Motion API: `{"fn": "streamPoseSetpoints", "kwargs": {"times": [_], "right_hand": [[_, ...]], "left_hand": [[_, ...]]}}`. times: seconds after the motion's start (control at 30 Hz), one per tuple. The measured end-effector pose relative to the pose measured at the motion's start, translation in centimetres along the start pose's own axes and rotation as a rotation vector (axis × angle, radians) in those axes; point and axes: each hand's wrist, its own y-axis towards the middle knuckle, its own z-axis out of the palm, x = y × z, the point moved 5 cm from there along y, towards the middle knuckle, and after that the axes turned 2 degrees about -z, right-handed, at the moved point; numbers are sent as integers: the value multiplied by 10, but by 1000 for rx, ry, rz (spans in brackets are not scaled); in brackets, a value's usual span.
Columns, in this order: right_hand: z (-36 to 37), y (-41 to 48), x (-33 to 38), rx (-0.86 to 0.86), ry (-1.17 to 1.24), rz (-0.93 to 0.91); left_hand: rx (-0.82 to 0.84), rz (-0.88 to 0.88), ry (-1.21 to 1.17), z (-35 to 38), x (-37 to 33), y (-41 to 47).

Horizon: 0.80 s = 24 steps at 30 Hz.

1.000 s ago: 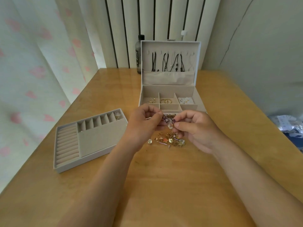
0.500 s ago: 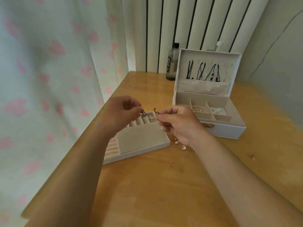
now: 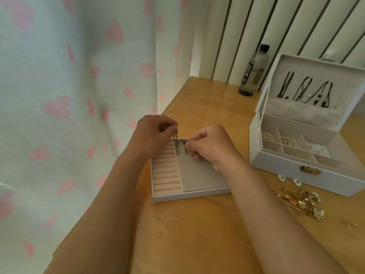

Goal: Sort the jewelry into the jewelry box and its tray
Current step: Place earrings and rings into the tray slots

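- Earrings [image 3: 175, 137]: a small dark hooked pair held over the far edge of the tray [image 3: 189, 194]. One dangles from the left hand [image 3: 154, 133]; the second earring [image 3: 184, 144] is in the right hand [image 3: 211, 147].
- Left hand: fingers curled, thumb and forefinger pinching the hook above the far end of the ring rolls [image 3: 166, 175].
- Right hand: fingertips pinching the second earring at a small compartment [image 3: 180, 150]. Whether it touches the lining cannot be told.
- Tray: lies on the wooden table [image 3: 197, 234], apart from the jewelry box [image 3: 296, 175], with a flat padded panel on its near side.
- Step in hand, as judged: stowing the pair in the tray's small compartments.
- Next move, as judged: lower each hook into its slot, then loosen the pinch so neither snags a fingertip.
- Jewelry box: open, to the right, with necklaces [image 3: 304, 89] hung in the lid and a few pieces in its compartments.
- Loose jewelry [image 3: 302, 202]: an unsorted heap in front of the box, so much of the task remains.
- Bottle [image 3: 252, 70]: upright behind the box.
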Motion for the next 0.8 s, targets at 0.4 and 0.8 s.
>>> {"fn": "streamPoseSetpoints", "kwargs": {"times": [0.4,0.8], "right_hand": [[-3,5,1,-31,-73,-67],[5,2,4,31,-41,-205]], "left_hand": [[16,-1,33,4,9,2],[120,22,80,13,6,0]]}}
